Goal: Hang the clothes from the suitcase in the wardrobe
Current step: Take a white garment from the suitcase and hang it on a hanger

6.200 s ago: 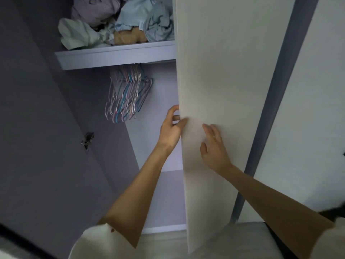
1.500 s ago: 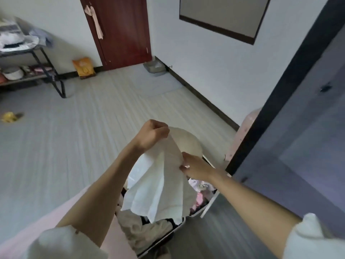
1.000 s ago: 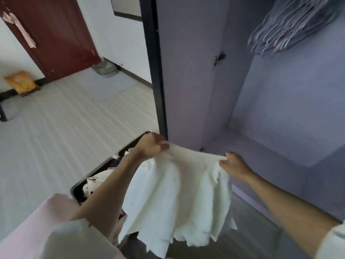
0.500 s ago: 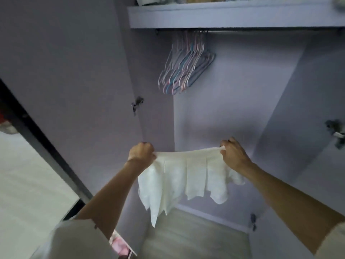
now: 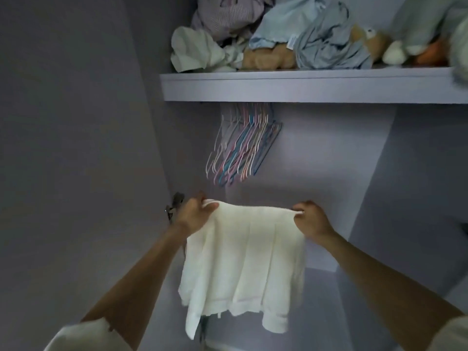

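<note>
Shelf (image 5: 304,87) is the reference: pale lilac board running across the upper part of the view, right end out of view. On top of it: crumpled fabric pile (image 5: 278,34), soft toys (image 5: 379,46) toward the right. Below it, near its left end: pastel wire hangers (image 5: 240,148), bunched and slanting. Behind and under the shelf: plain lilac back panel (image 5: 329,160). Left of it: side panel (image 5: 76,148) with a metal hinge (image 5: 174,206) lower down. Light dim, bluish.
</note>
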